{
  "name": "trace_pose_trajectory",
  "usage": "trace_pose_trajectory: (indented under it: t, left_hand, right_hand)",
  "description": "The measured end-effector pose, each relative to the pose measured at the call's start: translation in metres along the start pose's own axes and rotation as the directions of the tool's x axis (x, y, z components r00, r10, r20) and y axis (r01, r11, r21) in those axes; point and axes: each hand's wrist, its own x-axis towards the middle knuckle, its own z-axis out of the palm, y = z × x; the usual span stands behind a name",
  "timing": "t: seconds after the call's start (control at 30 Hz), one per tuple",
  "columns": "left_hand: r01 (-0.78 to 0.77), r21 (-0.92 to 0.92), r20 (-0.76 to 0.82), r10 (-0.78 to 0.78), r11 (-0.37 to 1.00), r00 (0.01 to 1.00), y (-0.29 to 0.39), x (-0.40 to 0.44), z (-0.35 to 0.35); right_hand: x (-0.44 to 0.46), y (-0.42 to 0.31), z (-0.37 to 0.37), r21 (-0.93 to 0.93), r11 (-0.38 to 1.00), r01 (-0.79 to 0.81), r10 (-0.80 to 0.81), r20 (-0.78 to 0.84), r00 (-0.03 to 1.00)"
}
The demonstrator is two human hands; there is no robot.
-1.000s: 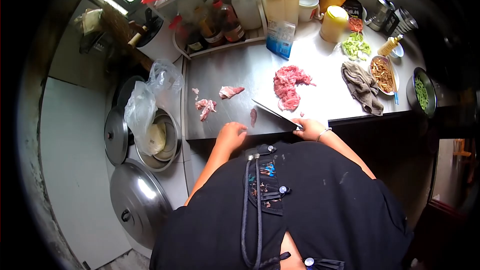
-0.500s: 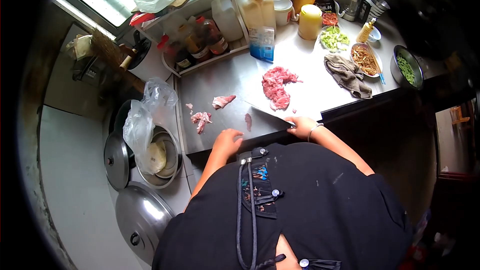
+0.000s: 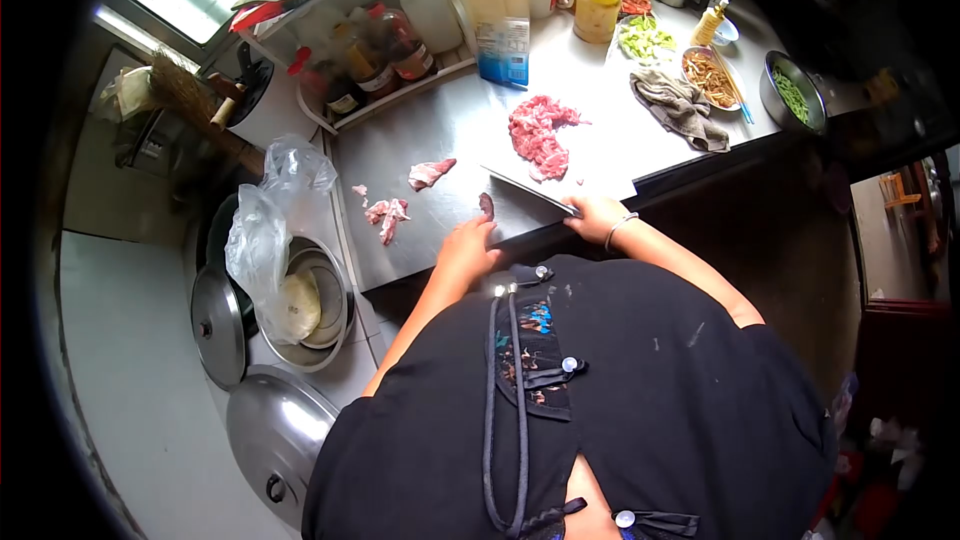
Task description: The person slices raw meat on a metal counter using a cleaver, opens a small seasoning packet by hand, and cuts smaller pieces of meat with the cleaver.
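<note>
My right hand [image 3: 598, 219] is closed round the handle of a knife [image 3: 528, 188], whose blade points up and left over the steel counter [image 3: 400, 255]. My left hand [image 3: 468, 247] rests at the counter's front edge, its fingertips at a small dark strip of meat [image 3: 486, 205]. Whether those fingers grip the strip is too small to tell. Beyond the blade lies a pile of sliced red meat [image 3: 540, 135]. Farther left are a pale-and-red chunk [image 3: 431, 174] and some fatty scraps [image 3: 387, 216].
A crumpled cloth [image 3: 680, 108], a plate of brown shreds [image 3: 710, 77] and a bowl of green beans [image 3: 792, 92] stand on the right. Bottles [image 3: 405, 45] fill a rack behind. Pots and a large lid [image 3: 280, 440] are at the left.
My left hand has moved up and right from the counter's edge to the small strip. The knife stays in my right hand. The whole view has shifted and turned.
</note>
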Motion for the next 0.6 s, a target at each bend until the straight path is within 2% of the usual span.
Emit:
trace_pose_trajectory:
  t: [0.1,0.23,0.33,0.43,0.5,0.6]
  left_hand:
    - [0.004,0.056,0.071,-0.008,0.998,0.997,0.005,0.004,0.001]
    - [-0.047,0.099,0.055,0.042,0.994,0.998,0.005,0.009,0.005]
    - [-0.011,0.091,0.08,0.004,0.996,0.997,0.01,0.011,0.002]
    - [0.02,0.123,0.057,-0.027,0.992,0.998,0.01,0.011,0.003]
    - [-0.061,0.156,-0.026,0.066,0.986,0.997,0.005,0.012,0.008]
    - [0.027,0.117,0.03,-0.03,0.993,0.999,0.008,0.015,0.005]
  right_hand:
    - [0.0,-0.005,0.003,0.044,0.999,-0.013,0.013,-0.006,1.0]
    - [-0.006,-0.025,-0.005,0.114,0.993,0.025,-0.023,-0.014,1.0]
    - [-0.006,-0.032,-0.002,0.101,0.992,0.069,-0.069,-0.005,0.998]
    - [-0.004,-0.04,0.0,0.094,0.992,0.079,-0.083,0.033,0.996]
    - [-0.004,-0.042,0.003,0.056,0.993,0.106,-0.108,0.03,0.994]
    - [0.0,-0.04,0.014,0.013,0.994,0.109,-0.11,0.02,0.994]
